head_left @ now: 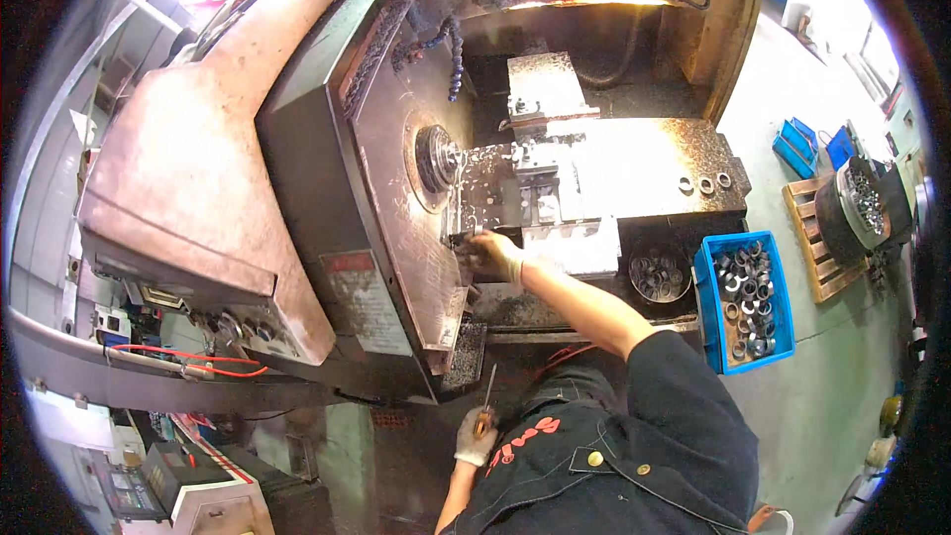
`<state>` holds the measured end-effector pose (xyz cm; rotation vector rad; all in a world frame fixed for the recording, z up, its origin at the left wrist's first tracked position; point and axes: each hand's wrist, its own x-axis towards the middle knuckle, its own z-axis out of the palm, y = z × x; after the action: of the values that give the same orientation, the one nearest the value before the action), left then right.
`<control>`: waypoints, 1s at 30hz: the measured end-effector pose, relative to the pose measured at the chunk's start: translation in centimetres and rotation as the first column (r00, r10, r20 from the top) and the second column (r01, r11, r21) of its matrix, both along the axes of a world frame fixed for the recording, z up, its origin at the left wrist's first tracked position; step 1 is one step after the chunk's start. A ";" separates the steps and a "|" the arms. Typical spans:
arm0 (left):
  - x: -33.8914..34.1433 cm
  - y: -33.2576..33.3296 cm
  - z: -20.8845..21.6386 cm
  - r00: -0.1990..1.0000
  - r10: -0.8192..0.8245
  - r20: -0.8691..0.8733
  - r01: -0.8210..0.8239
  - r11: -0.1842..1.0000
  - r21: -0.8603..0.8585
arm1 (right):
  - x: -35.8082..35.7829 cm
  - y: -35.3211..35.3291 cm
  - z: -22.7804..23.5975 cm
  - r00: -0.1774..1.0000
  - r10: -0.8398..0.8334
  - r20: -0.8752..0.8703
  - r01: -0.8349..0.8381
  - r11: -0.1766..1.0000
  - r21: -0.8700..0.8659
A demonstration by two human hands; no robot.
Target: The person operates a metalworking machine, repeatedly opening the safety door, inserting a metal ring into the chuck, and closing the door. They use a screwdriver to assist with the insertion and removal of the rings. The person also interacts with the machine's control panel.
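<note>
In the head view, the gloved left hand (pixel 472 441) is curling its fingers around the orange handle of a thin-shafted tool (pixel 484 422), which is pointing to the far side, outside the machine (pixel 297 149). The gloved right hand (pixel 500 256) is hovering inside, just near of the round chuck (pixel 437 159); its finger opening and any hold are staying unclear. Three metal rings (pixel 706 185) are resting on the chip-specked ledge (pixel 649 154) at right. Nearer, a blue crate (pixel 783 292) is holding many more. Far right, a wooden pallet (pixel 800 223) is standing on the greenish floor (pixel 827 367).
</note>
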<state>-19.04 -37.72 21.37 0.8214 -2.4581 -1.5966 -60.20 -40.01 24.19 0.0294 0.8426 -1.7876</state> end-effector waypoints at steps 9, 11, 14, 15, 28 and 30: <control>-24.2 -3.5 8.0 0.954 0.289 -0.082 -0.285 0.957 0.055 | -19.2 -6.4 -4.0 0.968 -0.156 -0.194 0.180 0.977 0.115; -23.6 -7.5 3.4 0.923 0.299 -0.243 -0.346 0.920 -0.183 | -15.5 -11.0 0.1 0.899 -0.262 -0.352 0.365 0.892 0.268; -26.3 -6.7 7.0 0.924 0.373 0.090 -0.339 0.903 -0.263 | -17.5 -11.6 -0.3 0.790 -0.361 -0.495 0.520 0.822 0.230; -26.9 -7.4 6.3 0.890 0.390 0.236 -0.354 0.917 -0.182 | -18.2 -11.6 -0.5 0.751 -0.305 -0.585 0.518 0.823 0.235; -32.4 -9.3 9.5 0.902 0.335 0.270 -0.242 0.914 -0.325 | -19.6 -10.6 0.7 0.484 -0.052 -0.873 0.569 0.777 0.269; -31.9 -9.7 9.0 0.927 0.318 0.198 -0.260 0.926 -0.274 | -19.8 -11.0 0.5 0.506 -0.037 -0.861 0.551 0.782 0.290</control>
<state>-50.92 -47.39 30.35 1.3285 -2.4665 -1.1255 -79.98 -51.05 24.67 -0.3551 2.1705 -1.8011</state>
